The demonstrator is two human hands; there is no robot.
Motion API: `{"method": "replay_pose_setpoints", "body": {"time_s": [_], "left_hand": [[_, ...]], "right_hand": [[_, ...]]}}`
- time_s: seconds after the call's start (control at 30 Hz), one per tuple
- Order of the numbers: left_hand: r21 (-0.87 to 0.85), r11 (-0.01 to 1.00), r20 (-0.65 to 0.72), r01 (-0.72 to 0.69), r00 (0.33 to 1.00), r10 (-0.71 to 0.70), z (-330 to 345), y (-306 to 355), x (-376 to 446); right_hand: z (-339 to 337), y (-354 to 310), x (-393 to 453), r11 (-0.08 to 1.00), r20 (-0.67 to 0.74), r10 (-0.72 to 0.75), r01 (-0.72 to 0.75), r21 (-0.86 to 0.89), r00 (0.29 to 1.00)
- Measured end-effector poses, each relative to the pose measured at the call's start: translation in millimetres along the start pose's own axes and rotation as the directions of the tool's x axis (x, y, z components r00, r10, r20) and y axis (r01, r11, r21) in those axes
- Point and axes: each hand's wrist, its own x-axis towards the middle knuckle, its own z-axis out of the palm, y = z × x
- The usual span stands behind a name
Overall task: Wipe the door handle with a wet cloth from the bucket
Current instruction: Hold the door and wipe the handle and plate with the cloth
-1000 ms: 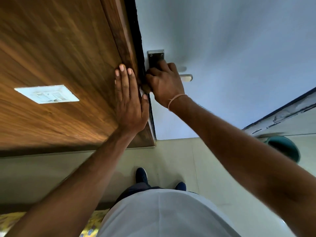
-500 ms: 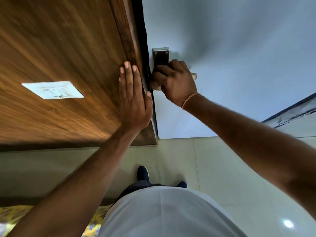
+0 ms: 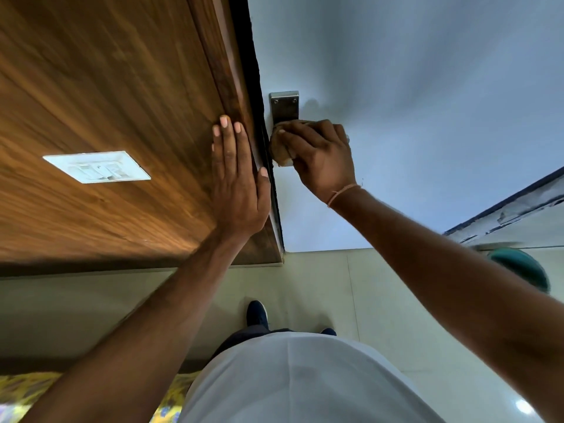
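Note:
A metal door handle plate (image 3: 284, 106) is fixed on the white door (image 3: 412, 102) near its left edge. My right hand (image 3: 320, 154) grips a brownish cloth (image 3: 279, 148) wrapped around the lever, which is almost wholly hidden under the hand. My left hand (image 3: 236, 181) lies flat with straight fingers on the wooden panel (image 3: 106, 102) right beside the door's edge. A teal bucket (image 3: 518, 270) sits on the floor at the right, partly hidden behind my right forearm.
A white switch plate (image 3: 97, 167) is set in the wooden panel at the left. Pale floor tiles (image 3: 320, 285) lie below, with my dark shoes (image 3: 257, 312) on them. A yellow patterned fabric (image 3: 27, 389) shows at the bottom left.
My right hand with the cloth has slid down along the handle, from the plate towards the lever, uncovering more of the plate. The left hand stays flat on the wood.

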Motion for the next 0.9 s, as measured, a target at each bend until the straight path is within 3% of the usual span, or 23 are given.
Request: {"method": "replay_pose_setpoints", "body": {"time_s": [0.1, 0.3, 0.57, 0.77, 0.9], "left_hand": [[0.001, 1.0, 0.001, 0.0, 1.0, 0.0, 0, 0, 0], [-0.014, 1.0, -0.027, 0.003, 1.0, -0.003, 4, 3, 0], [-0.007, 1.0, -0.009, 0.025, 1.0, -0.025, 4, 6, 0], [-0.019, 1.0, -0.013, 0.007, 1.0, -0.007, 4, 3, 1], [-0.017, 1.0, -0.006, -0.001, 1.0, 0.001, 5, 0, 1]], "right_hand": [[7, -8, -2, 1.0, -0.049, 0.028, -0.028, -0.009, 0.998], [9, 5, 6, 0.996, -0.094, -0.088, 0.09, 0.022, 0.992], [-11, 43, -32, 0.993, -0.108, 0.12, -0.121, -0.003, 0.987], [17, -13, 6, 0.999, -0.05, -0.011, 0.013, 0.041, 0.999], [23, -9, 6, 0.999, -0.044, -0.039, 0.04, 0.031, 0.998]]}}
